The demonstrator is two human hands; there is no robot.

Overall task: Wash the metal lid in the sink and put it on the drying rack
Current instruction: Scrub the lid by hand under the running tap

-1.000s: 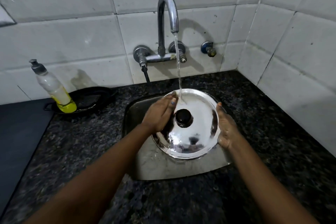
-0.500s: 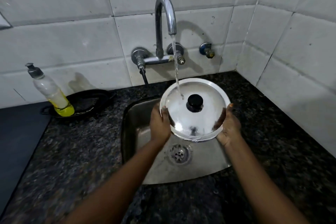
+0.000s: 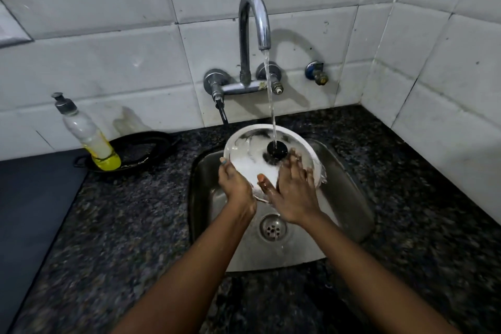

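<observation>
A round shiny metal lid [image 3: 252,152] with a black knob [image 3: 277,150] is held tilted over the steel sink [image 3: 349,198], under the running tap [image 3: 254,24]. The water stream lands on the knob. My left hand [image 3: 235,184] grips the lid's lower left rim. My right hand [image 3: 294,192] lies flat on the lid's top face to the right of the knob, fingers spread. The lid's lower edge is hidden behind both hands. No drying rack is in view.
A dish soap bottle [image 3: 86,135] with yellow liquid stands in a black pan [image 3: 138,153] at the left on the dark granite counter [image 3: 122,225]. A dark flat surface [image 3: 29,203] lies far left. Tiled walls close in behind and at the right.
The lid has tilted further back, bringing its knob under the stream. My right hand has left the right rim and now lies flat on the lid's top. My left hand stays on the left rim.
</observation>
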